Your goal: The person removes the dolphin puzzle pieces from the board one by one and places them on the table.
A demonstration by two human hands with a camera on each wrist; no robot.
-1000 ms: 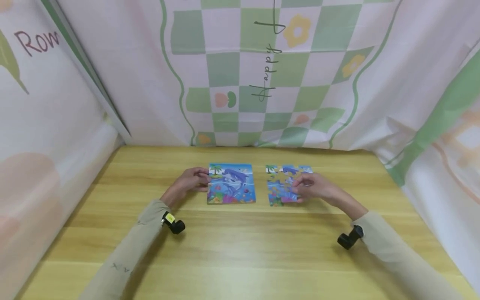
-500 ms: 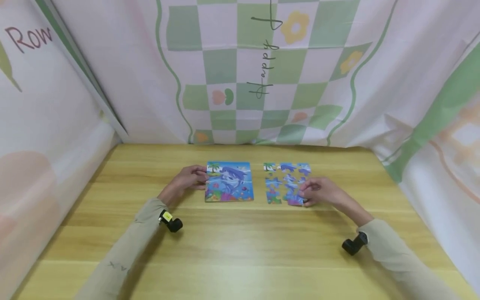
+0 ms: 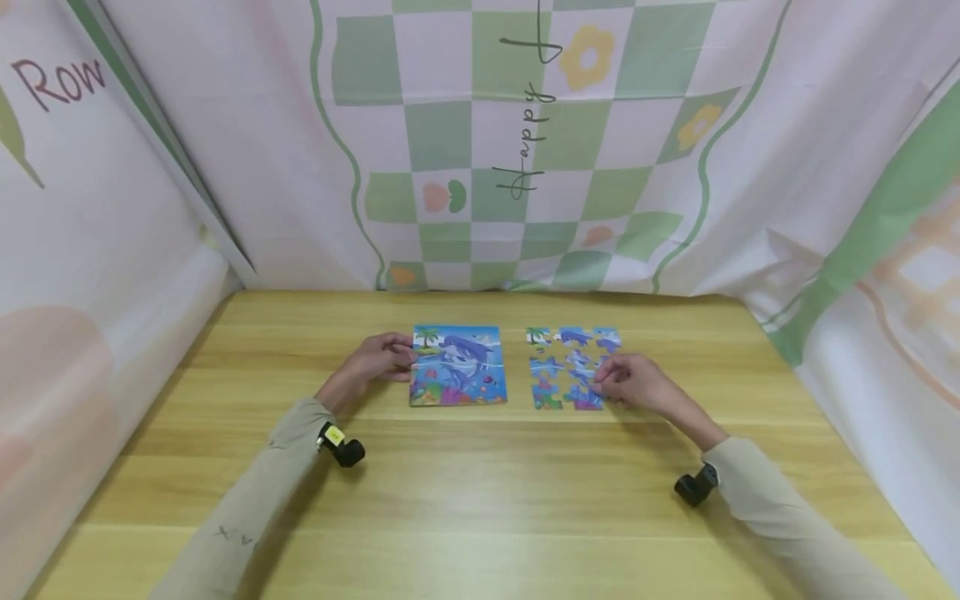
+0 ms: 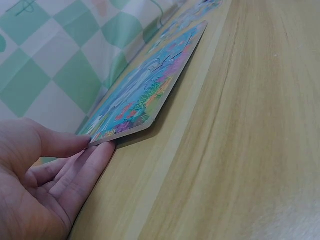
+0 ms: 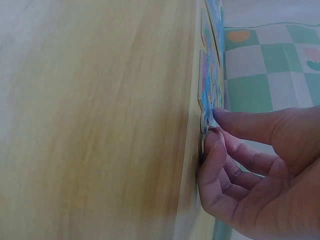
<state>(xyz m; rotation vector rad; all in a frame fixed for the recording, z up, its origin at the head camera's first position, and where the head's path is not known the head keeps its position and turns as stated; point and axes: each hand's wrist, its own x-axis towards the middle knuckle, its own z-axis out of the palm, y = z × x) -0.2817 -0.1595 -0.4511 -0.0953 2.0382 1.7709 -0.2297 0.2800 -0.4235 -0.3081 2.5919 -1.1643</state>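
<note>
A square dolphin picture board [image 3: 459, 367] lies left of centre on the table. My left hand [image 3: 378, 358] pinches its left edge, thumb on top and fingers beneath; in the left wrist view that edge of the board [image 4: 137, 95] is tilted up, with shadow under it. To the right lie several jigsaw pieces [image 3: 546, 365] of the same picture, in loose rows with gaps between them. At their lower right my right hand [image 3: 637, 387] pinches a blue and purple puzzle piece [image 3: 583, 398] between thumb and forefinger. The hand hides part of the right column.
The pieces and board rest near the back of a wooden table [image 3: 480, 500]. Behind it hangs a green and white checked curtain [image 3: 510, 192], with more printed cloth [image 3: 112, 333] at both sides. A black camera sits on each wrist.
My right hand moved right with the bottom-row puzzle piece, then slightly back left, and the piece now sits nearer its neighbours. My left hand has stayed at the board's edge.
</note>
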